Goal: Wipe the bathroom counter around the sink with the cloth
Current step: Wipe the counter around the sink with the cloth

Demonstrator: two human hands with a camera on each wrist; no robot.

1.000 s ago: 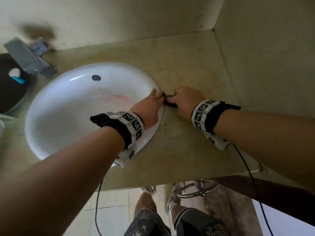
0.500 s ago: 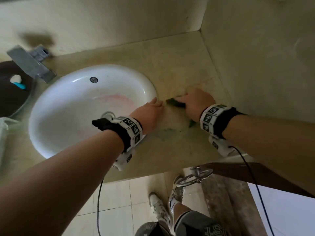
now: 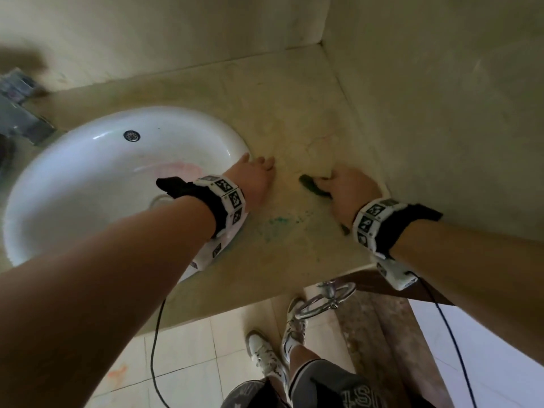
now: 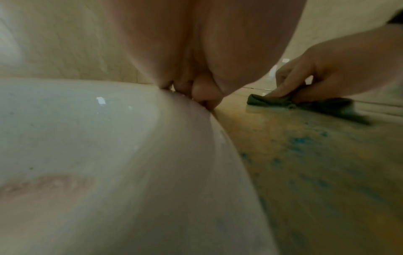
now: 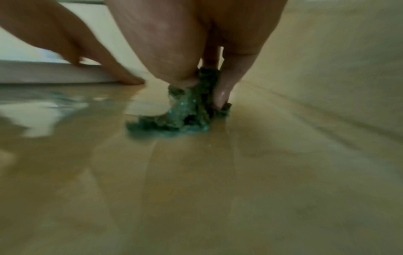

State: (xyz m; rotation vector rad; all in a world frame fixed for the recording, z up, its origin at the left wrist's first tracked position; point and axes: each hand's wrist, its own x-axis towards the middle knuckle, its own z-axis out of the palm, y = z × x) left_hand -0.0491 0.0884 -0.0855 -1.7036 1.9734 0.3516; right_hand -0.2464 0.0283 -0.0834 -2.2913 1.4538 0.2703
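Observation:
A dark green cloth lies on the beige counter right of the white sink. My right hand presses down on it, fingers curled over the cloth, close to the right wall. The cloth shows under those fingers in the left wrist view. My left hand rests with straight fingers on the sink's right rim and the counter, holding nothing. Blue-green smears mark the wet counter between the hands.
A metal faucet stands at the far left behind the sink. Walls close the counter at the back and right. A metal ring hangs below the counter's front edge, above my feet on the tiled floor.
My right hand has slid the cloth to the right, away from the sink rim toward the wall, leaving blue-green smears. The left hand has stayed on the rim.

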